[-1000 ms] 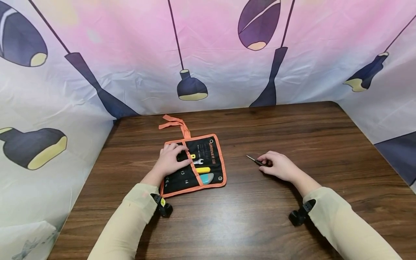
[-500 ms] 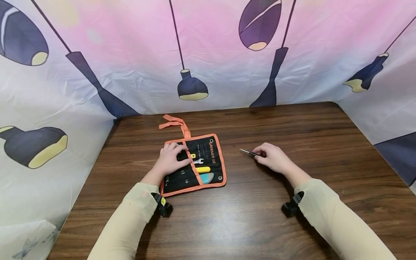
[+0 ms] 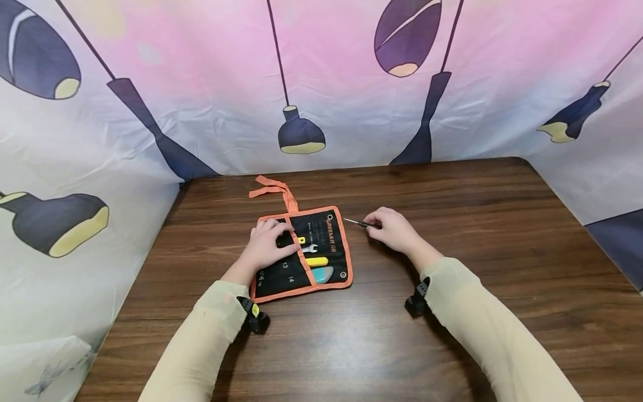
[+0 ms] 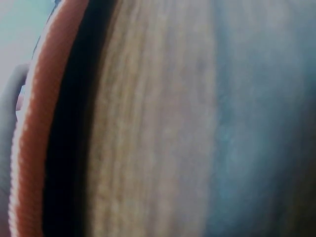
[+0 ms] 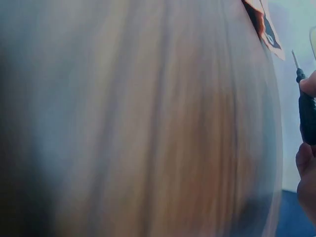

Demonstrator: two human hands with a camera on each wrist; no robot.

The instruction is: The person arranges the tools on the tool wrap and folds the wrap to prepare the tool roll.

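My right hand (image 3: pixel 394 230) pinches a small screwdriver (image 3: pixel 370 225) by its black handle. The thin metal shaft points left, its tip close to the right edge of an orange-trimmed black tool pouch (image 3: pixel 273 285). In the right wrist view, thumb and fingers hold the screwdriver (image 5: pixel 307 118) at the frame's right edge. My left hand (image 3: pixel 263 245) rests on the pouch, thumb and index finger spread at the pocket's orange rim. From the pocket stick out a wrench (image 3: pixel 310 249), a yellow handle (image 3: pixel 317 261) and a teal tool end (image 3: pixel 322 274). The left hand covers part of the pocket.
Orange tie straps (image 3: pixel 276 188) trail from the pouch's far edge. The brown wooden table (image 3: pixel 452 206) extends around both hands. A patterned cloth (image 3: pixel 341 100) hangs behind it and at both sides. Each wrist wears a small black camera (image 3: pixel 258 321).
My right hand has moved left and away from me with the screwdriver, bringing its tip up to the pouch's right edge. The left hand and the pouch have stayed in place.
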